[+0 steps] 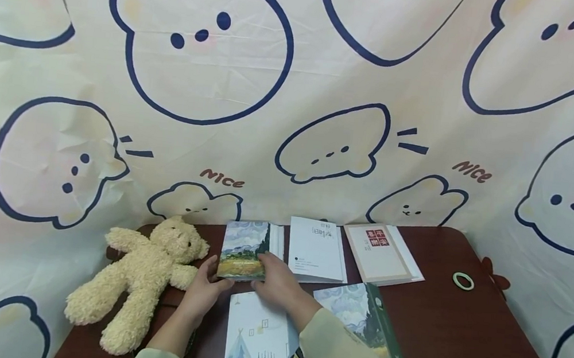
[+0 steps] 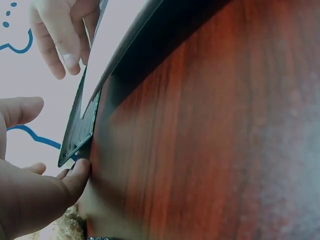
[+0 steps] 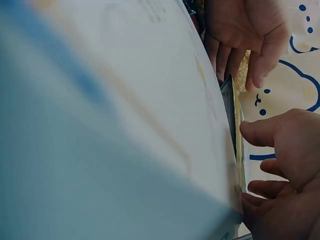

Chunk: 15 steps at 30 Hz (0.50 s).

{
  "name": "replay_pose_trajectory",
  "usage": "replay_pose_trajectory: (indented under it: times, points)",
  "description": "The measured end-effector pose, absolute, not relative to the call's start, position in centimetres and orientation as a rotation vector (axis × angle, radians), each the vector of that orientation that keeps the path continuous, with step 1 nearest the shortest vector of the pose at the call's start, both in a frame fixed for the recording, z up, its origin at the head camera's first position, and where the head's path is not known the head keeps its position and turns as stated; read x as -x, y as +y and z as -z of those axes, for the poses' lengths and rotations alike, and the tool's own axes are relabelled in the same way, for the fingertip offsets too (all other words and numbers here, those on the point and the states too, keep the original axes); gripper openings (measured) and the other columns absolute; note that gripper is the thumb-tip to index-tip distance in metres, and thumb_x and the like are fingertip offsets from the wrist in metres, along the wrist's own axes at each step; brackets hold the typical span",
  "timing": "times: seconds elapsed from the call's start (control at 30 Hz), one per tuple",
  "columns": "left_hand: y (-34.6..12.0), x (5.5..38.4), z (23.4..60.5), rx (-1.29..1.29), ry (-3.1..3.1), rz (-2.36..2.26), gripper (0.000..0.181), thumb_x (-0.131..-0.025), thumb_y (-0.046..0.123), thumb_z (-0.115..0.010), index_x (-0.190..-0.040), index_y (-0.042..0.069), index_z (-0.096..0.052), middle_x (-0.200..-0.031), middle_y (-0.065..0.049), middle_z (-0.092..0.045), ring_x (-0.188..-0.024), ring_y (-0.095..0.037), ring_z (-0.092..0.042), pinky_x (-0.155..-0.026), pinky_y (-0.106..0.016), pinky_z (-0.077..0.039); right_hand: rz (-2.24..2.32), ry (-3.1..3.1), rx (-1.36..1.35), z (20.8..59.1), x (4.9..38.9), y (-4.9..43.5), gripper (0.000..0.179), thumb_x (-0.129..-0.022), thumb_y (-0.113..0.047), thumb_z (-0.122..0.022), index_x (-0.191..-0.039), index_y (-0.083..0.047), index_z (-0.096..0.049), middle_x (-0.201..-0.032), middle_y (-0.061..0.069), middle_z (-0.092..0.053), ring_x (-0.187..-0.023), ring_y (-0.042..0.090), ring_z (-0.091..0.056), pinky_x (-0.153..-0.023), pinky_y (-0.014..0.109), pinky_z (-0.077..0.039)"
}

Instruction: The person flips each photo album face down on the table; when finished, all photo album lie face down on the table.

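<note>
A landscape-painting notebook point(image 1: 244, 250) lies at the back left of the table with both hands at its front part. My left hand point(image 1: 204, 286) is at its lower left corner, thumb and fingers apart, the fingertips right by the edge in the left wrist view, where the left hand point(image 2: 35, 197) shows below the notebook's dark cover point(image 2: 80, 127). My right hand point(image 1: 277, 282) reaches over its lower right corner, fingers extended at the cover. In the right wrist view the right hand point(image 3: 290, 170) has its thumb near the notebook's edge point(image 3: 240, 155).
A plush bear point(image 1: 147, 286) lies close to the left hand. Right of the notebook are a white booklet point(image 1: 314, 248) and a cream one with red squares point(image 1: 380, 254). A tent-print book point(image 1: 251, 337) and a green-spined notebook point(image 1: 357, 312) lie nearer. A pale ring point(image 1: 456, 276) sits far right.
</note>
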<state>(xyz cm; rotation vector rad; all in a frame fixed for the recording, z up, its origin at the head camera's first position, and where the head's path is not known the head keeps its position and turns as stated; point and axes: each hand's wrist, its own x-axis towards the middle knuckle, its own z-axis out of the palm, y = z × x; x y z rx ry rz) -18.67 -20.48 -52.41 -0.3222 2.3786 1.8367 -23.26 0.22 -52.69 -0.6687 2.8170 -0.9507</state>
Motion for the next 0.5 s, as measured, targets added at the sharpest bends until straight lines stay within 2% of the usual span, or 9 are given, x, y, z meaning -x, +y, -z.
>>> replay_pose_trajectory:
  times: [0.5]
  points:
    - [-20.02, 19.36, 52.11, 0.341, 2.353, -1.857, 0.090, -0.098, 0.016, -0.070, -0.166, 0.004, -0.012, -0.168, -0.030, -0.012, -0.154, -0.048, -0.014, -0.116, -0.066, -0.030, 0.723, 2.881, 0.614, 52.13, 23.23, -0.82, 0.062, -0.094, -0.029, -0.073, -0.147, -0.001, -0.056, -0.156, 0.019, -0.048, -0.145, 0.035, -0.044, -0.117, 0.043, -0.039]
